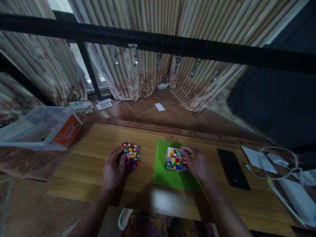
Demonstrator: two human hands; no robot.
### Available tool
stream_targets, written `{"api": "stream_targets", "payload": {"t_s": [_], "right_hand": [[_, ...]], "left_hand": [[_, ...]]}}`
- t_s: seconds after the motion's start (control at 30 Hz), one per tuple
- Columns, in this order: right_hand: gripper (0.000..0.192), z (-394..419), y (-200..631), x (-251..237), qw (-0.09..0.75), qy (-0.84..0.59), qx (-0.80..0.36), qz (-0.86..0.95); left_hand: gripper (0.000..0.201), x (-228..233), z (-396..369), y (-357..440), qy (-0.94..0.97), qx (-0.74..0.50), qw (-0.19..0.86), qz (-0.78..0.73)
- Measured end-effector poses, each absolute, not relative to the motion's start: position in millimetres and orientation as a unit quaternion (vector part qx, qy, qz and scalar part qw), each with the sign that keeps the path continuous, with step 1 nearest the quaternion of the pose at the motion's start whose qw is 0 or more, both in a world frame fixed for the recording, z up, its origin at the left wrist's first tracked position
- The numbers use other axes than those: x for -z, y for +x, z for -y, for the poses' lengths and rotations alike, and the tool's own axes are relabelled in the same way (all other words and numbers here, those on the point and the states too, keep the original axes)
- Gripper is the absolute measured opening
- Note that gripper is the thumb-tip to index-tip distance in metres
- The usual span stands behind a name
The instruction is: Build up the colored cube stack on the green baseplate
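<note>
Item: loose brick cluster [131,155], multicoloured, irregular in outline. Position: on the wooden table [81,171], left of the middle, nearer the far edge than the near one. Grip: left hand [113,169] curls round its near left side, thumb and fingers touching the bricks; whether it clasps or merely steadies them I cannot tell.

Item: brick block [175,158], multicoloured, squarish, flat-topped. Position: seated on the green baseplate [170,177], toward that plate's far edge. Grip: right hand [196,163] closes on its right side and far right corner, fingertips on the top bricks.

Relation: cluster lies just left of the baseplate's left edge, apart from it; block and cluster sit side by side, each with its own hand nearer.

Adjacent: black phone [233,168] toward the right edge; white cable [276,171] beyond.
</note>
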State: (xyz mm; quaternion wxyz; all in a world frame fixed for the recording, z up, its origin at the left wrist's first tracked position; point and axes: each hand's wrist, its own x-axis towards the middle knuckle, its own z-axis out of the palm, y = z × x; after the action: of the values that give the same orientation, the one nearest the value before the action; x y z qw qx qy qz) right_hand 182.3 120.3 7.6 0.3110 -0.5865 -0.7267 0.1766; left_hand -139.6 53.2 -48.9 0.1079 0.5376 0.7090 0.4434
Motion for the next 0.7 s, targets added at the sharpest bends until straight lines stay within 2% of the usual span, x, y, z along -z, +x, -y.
{"api": "stream_targets", "payload": {"t_s": [0.43, 0.7], "right_hand": [[0.026, -123, 182, -6, 0.335, -0.591, -0.234, 0.695], [0.022, -138, 191, -2, 0.307, -0.595, -0.307, 0.676]], "left_hand": [[0.036, 49, -53, -140, 0.538, -0.438, 0.103, -0.713], [0.034, 47, -52, -139, 0.537, -0.441, 0.103, -0.711]]}}
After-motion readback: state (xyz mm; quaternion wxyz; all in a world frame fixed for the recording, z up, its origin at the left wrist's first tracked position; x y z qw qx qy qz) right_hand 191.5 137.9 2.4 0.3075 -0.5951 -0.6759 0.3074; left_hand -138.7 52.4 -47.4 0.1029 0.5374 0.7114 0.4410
